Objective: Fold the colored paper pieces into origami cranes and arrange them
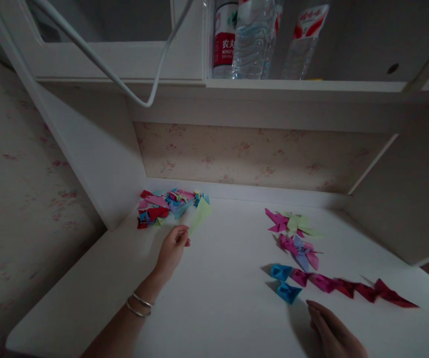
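Note:
Between the thumb and fingers of my left hand [175, 243] is the lower end of a light green folded paper [201, 215], its upper part leaning against the edge of a heap of colourful folded papers [158, 201]. My right hand [331, 330] is low on the right, fingertips pressed together with no object visible in them. Just up and left of those fingertips lies a blue folded paper piece [288, 292], apart from them. Above it a row of linked folded pieces [324, 283] runs from blue through magenta to dark red.
Behind the row lie a pink and purple paper figure [300, 250] and a magenta and green one [292, 223]. A white desk [217, 308] carries everything. Overhead, a shelf [303, 85] holds plastic bottles [251, 44], and a white cable [125, 88] hangs down.

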